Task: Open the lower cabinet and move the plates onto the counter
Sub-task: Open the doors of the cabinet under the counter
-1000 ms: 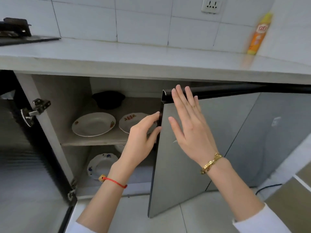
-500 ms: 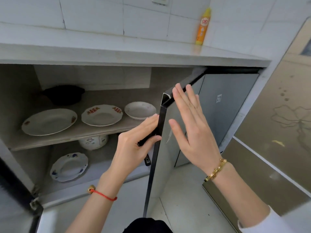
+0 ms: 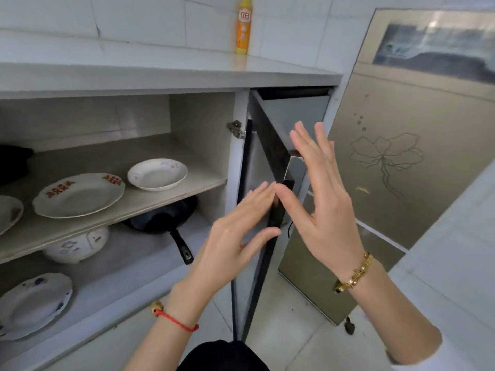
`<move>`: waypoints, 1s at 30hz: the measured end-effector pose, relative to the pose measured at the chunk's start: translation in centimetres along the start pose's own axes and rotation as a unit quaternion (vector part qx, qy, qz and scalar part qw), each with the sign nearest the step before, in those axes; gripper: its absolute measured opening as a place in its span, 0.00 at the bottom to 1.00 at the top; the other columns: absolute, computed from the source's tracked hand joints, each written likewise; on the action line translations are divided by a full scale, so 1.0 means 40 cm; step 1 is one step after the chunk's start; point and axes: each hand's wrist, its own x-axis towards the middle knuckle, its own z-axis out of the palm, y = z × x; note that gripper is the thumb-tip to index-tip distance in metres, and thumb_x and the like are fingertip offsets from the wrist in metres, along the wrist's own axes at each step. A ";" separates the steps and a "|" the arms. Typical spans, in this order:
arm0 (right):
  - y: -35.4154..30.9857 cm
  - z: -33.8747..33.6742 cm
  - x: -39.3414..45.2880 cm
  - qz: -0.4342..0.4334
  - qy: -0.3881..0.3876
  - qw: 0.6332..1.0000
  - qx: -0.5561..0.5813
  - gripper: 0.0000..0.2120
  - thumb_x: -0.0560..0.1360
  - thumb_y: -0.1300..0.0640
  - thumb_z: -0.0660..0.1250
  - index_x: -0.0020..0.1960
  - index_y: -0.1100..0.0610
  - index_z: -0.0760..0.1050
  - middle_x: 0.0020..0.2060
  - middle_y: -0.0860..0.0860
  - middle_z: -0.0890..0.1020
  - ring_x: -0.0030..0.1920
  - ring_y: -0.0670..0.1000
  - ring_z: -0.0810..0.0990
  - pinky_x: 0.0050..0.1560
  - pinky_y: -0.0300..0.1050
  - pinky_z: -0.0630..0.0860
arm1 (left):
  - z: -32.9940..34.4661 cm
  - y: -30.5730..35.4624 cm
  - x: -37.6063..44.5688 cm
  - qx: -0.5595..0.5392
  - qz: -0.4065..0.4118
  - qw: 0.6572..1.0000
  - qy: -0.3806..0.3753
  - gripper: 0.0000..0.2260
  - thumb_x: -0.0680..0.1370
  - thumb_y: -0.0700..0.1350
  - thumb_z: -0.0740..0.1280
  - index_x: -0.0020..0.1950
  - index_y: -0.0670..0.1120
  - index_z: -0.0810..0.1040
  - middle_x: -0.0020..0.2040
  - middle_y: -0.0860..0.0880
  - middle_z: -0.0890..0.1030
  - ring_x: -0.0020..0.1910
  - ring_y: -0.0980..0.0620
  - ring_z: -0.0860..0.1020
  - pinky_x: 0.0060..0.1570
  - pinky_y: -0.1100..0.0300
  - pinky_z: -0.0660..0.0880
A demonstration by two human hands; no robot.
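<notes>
The lower cabinet stands open, its right door (image 3: 257, 162) swung far out to the right. My left hand (image 3: 235, 236) is flat with fingers apart against the door's dark edge, holding nothing. My right hand (image 3: 321, 194) is spread open on the door's outer side. On the upper shelf (image 3: 160, 202) lie a small white dish (image 3: 157, 173), a white plate with red marks (image 3: 79, 195) and the edge of another plate (image 3: 9, 214). A blue-patterned plate (image 3: 32, 306) lies on the cabinet floor. The pale counter (image 3: 134, 73) runs above.
An orange bottle (image 3: 244, 25) stands at the counter's back against the tiled wall. A black frying pan (image 3: 163, 218) and a white patterned bowl (image 3: 76, 245) sit under the shelf. A beige panel with a flower drawing (image 3: 388, 167) stands right of the door.
The right door has swung much further open to the right. My left hand has let go of its edge and now lies flat. The view has turned right.
</notes>
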 end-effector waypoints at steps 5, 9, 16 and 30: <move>0.067 -0.075 -0.029 0.036 0.009 0.997 -0.071 0.28 0.80 0.53 0.60 0.76 0.61 0.56 0.76 0.52 0.59 0.78 0.51 0.49 0.78 0.52 0.47 | 0.094 0.028 0.044 0.023 0.009 1.000 -0.017 0.27 0.79 0.49 0.68 0.74 0.42 0.65 0.75 0.51 0.65 0.76 0.55 0.60 0.74 0.54 0.60; 0.121 -0.127 -0.046 0.074 0.005 0.990 -0.123 0.29 0.81 0.51 0.58 0.77 0.58 0.51 0.78 0.49 0.55 0.78 0.49 0.46 0.78 0.48 0.44 | 0.180 0.039 0.081 0.084 -0.003 0.996 -0.005 0.30 0.78 0.55 0.66 0.76 0.44 0.63 0.77 0.48 0.62 0.77 0.54 0.56 0.75 0.52 0.58; 0.238 -0.208 -0.062 0.105 -0.018 0.968 -0.229 0.29 0.82 0.52 0.56 0.78 0.54 0.46 0.78 0.47 0.48 0.78 0.48 0.41 0.78 0.48 0.42 | 0.342 0.070 0.155 0.124 -0.103 0.987 -0.026 0.38 0.78 0.64 0.59 0.79 0.43 0.50 0.80 0.46 0.50 0.79 0.52 0.44 0.77 0.55 0.45; 0.447 -0.272 -0.037 0.159 -0.057 0.914 -0.368 0.31 0.81 0.49 0.54 0.78 0.54 0.42 0.78 0.50 0.47 0.78 0.52 0.41 0.77 0.52 0.44 | 0.500 0.020 0.257 0.115 -0.119 0.980 -0.109 0.37 0.80 0.59 0.58 0.79 0.47 0.40 0.79 0.49 0.38 0.78 0.49 0.39 0.75 0.57 0.39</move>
